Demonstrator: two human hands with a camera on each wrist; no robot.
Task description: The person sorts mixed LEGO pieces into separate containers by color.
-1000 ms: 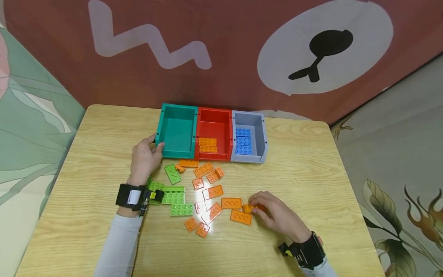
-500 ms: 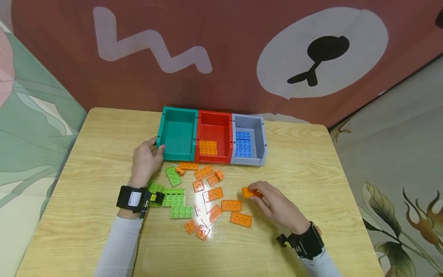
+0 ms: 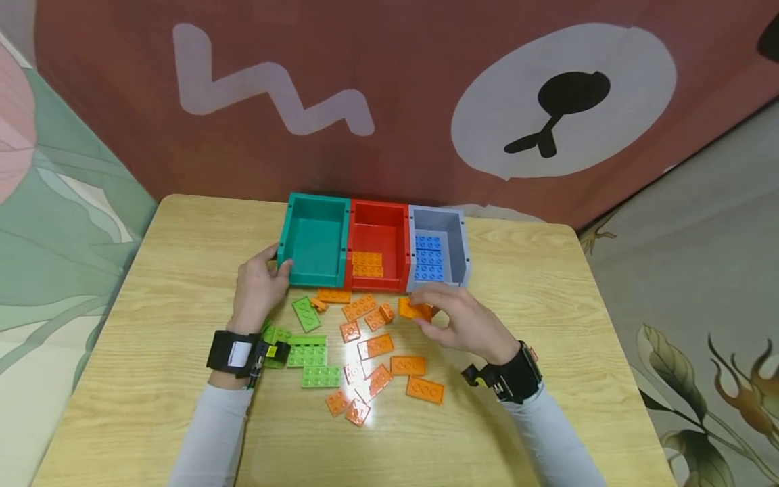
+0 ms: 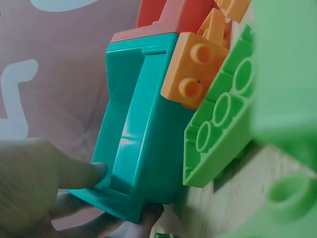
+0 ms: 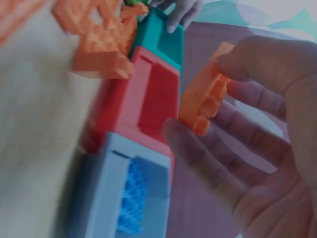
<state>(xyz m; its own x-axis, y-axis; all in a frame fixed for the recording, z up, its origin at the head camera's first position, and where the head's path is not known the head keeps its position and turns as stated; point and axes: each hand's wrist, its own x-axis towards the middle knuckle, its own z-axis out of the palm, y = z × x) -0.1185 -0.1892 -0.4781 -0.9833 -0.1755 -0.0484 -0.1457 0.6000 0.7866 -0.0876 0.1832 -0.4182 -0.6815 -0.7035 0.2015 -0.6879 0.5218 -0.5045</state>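
Observation:
Three joined bins stand at the back of the table: a teal one, a red one and a grey-blue one. My left hand grips the teal bin's left side, its thumb inside the wall and its fingers outside. An orange building brick is pinched between thumb and fingertips of my right hand, in front of where the red and grey-blue bins meet. Orange bricks lie in the red bin, blue bricks in the grey-blue one. The teal bin's visible floor is bare.
Several loose orange bricks are scattered over the middle of the wooden table. Green bricks lie to their left, some partly under my left wrist. A reddish-brown patterned cloth hangs behind the table.
My right hand has lifted the orange brick away from the loose ones at the right and carried it up and left towards the bins. My left hand keeps its hold on the teal bin.

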